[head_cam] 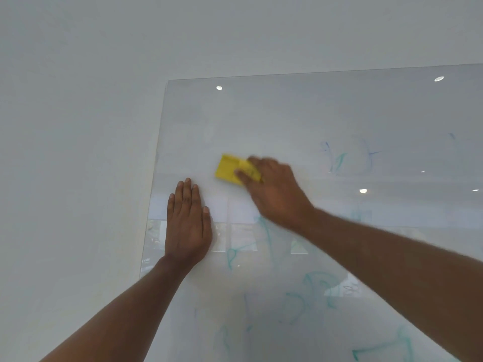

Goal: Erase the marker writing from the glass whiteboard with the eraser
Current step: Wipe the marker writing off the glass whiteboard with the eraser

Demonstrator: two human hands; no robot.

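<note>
Against the glass whiteboard (313, 113), near its upper left corner, my right hand (277, 194) has its grip clamped on the yellow eraser (230, 168), pressed to the glass. My left hand (187, 226) lies flat and open just below. Faint teal marker writing (311, 288) shows lower right.

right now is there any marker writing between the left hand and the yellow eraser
No. In the head view the strip of glass whiteboard between the left hand and the yellow eraser is bare, only pale reflections.
</note>
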